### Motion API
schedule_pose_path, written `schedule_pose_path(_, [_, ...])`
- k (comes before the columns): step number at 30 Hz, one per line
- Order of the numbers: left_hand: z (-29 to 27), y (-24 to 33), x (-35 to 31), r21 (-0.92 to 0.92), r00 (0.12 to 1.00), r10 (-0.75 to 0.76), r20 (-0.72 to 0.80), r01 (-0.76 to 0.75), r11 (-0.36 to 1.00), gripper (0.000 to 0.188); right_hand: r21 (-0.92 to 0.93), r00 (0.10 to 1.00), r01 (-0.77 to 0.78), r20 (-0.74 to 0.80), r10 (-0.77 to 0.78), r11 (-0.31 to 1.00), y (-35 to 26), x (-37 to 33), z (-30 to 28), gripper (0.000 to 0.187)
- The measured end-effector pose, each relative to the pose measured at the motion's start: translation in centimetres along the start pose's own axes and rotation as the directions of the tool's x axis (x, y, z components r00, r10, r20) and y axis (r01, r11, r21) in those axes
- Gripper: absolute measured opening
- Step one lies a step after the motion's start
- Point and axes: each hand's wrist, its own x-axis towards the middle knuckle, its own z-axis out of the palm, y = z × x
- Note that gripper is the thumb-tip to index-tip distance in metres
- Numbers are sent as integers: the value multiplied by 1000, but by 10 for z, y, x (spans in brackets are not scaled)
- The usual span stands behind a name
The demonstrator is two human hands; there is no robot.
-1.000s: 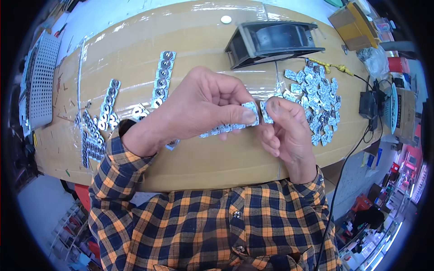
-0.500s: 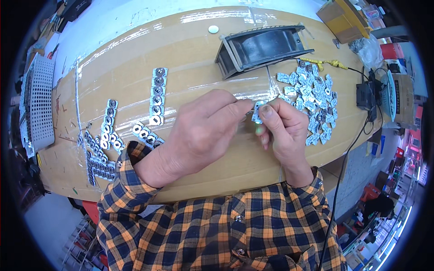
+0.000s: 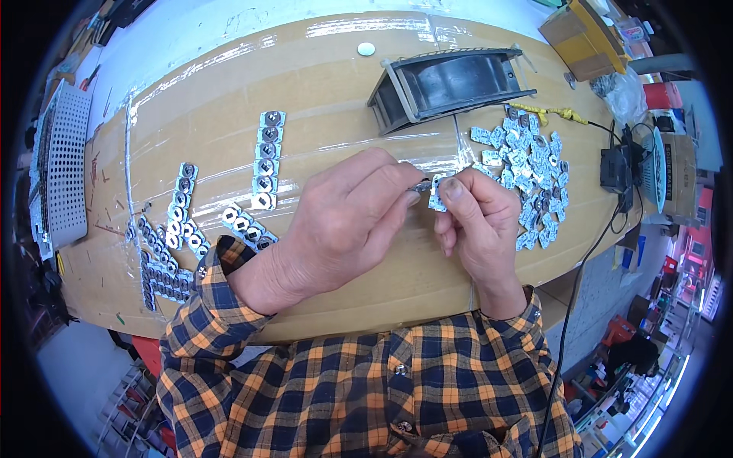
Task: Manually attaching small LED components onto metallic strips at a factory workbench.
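Observation:
Over the middle of the table, my right hand (image 3: 482,214) pinches a small light-blue circuit board (image 3: 437,192) between thumb and forefinger. Just left of it, my left hand (image 3: 347,217) is closed, thumb against forefinger, on a small dark, metallic-looking piece (image 3: 421,185). That piece points at the board's left edge; whether the two touch I cannot tell. Beyond my right hand lies a loose pile of similar boards (image 3: 534,164), some with round dark parts. Left of my left hand, a straight strip of joined boards with round parts (image 3: 266,159) stretches away from me.
A black box-shaped fan (image 3: 450,82) stands at the back, with a yellow-wrapped cable (image 3: 553,113) beside it. More board strips (image 3: 168,267) crowd the left. A white perforated basket (image 3: 65,164) sits at the left edge, a black power adapter (image 3: 615,168) at the right. Cardboard covers the table (image 3: 343,305).
The fingertips of my left hand have drawn slightly left of the board, and the dark piece between them now shows. A green glow beneath the board is gone. The whole view has shifted a little.

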Motion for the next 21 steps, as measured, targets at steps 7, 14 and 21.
schedule_pose_path(7, [3, -3, -3, 29, 1000, 4, -28, -3, 1000, 24, 168, 993, -112, 45, 106, 979, 0, 4, -1, 29])
schedule_pose_path(14, [3, -5, -2, 45, 998, -9, -70, 12, 999, 21, 120, 978, -205, 51, 200, 971, -3, 10, 0, 30])
schedule_pose_path(21, [1, -8, -3, 68, 998, -35, -58, 39, 997, 21, 98, 970, -239, 59, 234, 966, -6, 15, 1, 29])
